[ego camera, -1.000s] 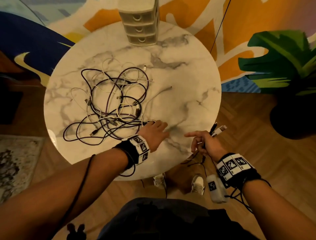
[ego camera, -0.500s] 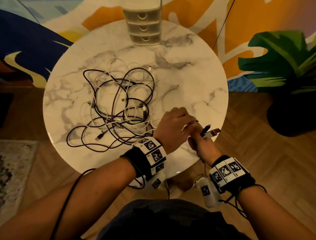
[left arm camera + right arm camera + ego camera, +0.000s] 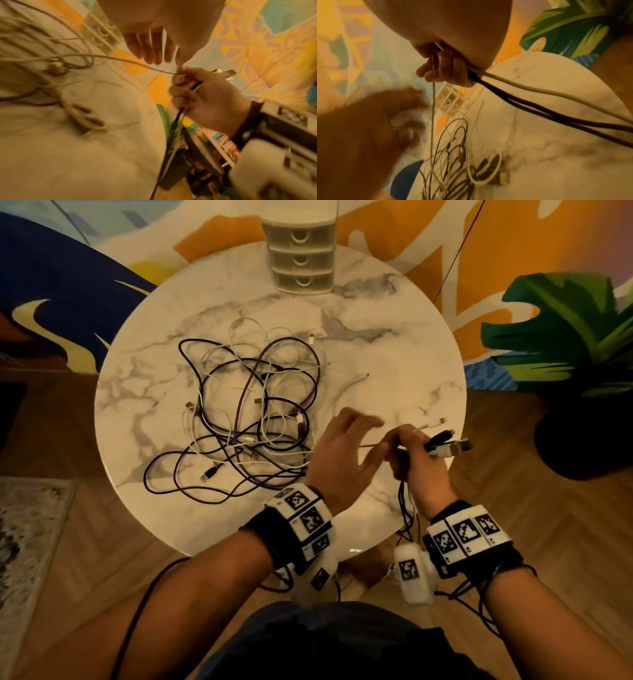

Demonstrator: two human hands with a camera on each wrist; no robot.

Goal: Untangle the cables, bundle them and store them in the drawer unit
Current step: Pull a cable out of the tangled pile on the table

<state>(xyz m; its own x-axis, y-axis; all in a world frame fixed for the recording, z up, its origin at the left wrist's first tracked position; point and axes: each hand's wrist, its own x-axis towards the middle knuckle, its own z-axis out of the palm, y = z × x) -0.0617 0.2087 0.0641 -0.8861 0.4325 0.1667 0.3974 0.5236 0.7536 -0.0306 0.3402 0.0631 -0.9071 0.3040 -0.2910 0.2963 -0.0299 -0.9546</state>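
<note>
right hand (image 3: 419, 467) fist-grips several cable ends (image 3: 445, 445) at table (image 3: 394, 344) near edge. left hand (image 3: 344, 451), fingers spread & holding nothing, just beside it. cable tangle (image 3: 246, 419) mid-table, drawer unit (image 3: 301, 258) at far edge.

Right hand (image 3: 447, 65): grips dark and white cables (image 3: 539, 108).
Left hand (image 3: 368, 115): blurred, left.
Surface (image 3: 556, 155): tangled cables; drawer unit (image 3: 450, 100) far.
</note>
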